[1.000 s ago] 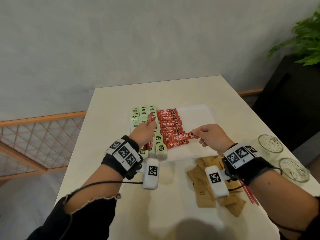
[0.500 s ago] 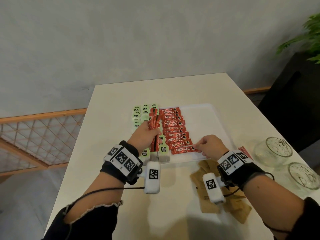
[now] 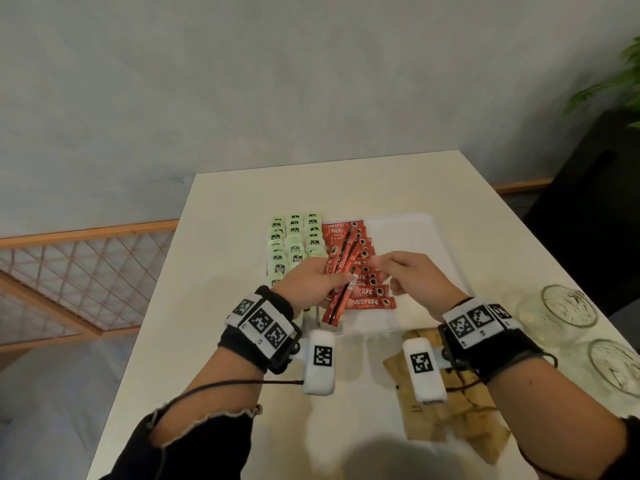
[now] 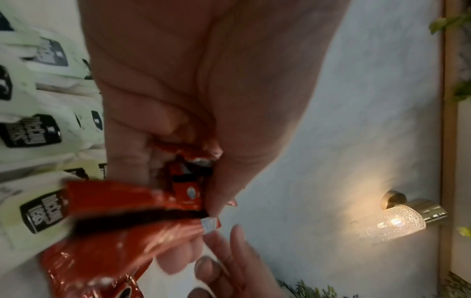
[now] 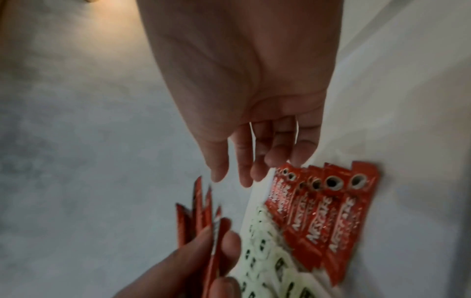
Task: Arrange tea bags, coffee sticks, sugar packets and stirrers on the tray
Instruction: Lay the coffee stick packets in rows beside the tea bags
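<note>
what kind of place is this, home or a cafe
Probably a cafe or hospitality corner: a white tray stocked with rows of pale green tea bags and red coffee sticks, plus a glass wall lamp.

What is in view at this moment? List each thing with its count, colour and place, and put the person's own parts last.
Tray: one, white, mid-table.
Tea bags: count unclear, pale green, in three columns at the tray's left side.
Laid coffee sticks: count unclear, red, an overlapping column beside the tea bags.
Held coffee sticks: a few, red, fanned in the left hand.
Brown packets: a loose pile, on the table near the tray's front edge.
Glass bowls: two, clear, on the table's right edge.
Table: one, cream.
Plant: green, far right.
Left hand: grips the held sticks.
Right hand: fingers relaxed, reaching toward the held sticks, holding nothing.
</note>
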`<state>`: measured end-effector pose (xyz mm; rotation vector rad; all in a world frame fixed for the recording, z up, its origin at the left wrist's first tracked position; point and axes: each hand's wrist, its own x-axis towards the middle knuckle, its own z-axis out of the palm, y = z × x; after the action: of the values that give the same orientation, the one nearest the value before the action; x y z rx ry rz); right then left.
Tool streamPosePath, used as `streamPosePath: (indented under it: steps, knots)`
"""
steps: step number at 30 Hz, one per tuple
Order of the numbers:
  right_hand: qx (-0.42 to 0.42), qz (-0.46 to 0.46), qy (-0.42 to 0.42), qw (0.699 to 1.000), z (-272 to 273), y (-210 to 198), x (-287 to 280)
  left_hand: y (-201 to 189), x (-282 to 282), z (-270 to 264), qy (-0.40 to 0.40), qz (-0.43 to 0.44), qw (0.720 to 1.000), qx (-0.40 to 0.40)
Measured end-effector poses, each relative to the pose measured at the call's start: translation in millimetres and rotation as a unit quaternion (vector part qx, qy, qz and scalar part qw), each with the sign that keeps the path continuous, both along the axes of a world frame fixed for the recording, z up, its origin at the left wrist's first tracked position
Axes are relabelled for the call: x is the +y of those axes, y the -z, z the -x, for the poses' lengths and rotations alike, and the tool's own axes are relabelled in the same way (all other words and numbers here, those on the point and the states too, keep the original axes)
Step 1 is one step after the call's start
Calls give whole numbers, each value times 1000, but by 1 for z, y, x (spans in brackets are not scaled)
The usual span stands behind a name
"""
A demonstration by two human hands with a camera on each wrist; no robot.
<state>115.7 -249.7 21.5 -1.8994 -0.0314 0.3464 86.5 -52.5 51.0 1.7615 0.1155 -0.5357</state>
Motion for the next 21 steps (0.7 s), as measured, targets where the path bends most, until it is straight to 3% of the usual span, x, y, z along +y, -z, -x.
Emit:
streamPosePath:
  steps: [4,9,13,17,21]
  knots:
    - [1,-26,-45,999,8,-12,9,-7,-11,3,10,3,1000,-6]
    - [-8,-57,-41,998,14,-21,8,-11,-13,8,16,26,1000,-1]
    - [-31,-102,-22,994,18,-29,-3,-10,-4,6,-31,-5,999,-8]
    - [-55,-158,-12,986,24,-37,-16,-4,12,9,-120,-11,992,40]
    - [-57,-186,-57,979,28,-43,-19,-2,10,16,-101,28,992,64]
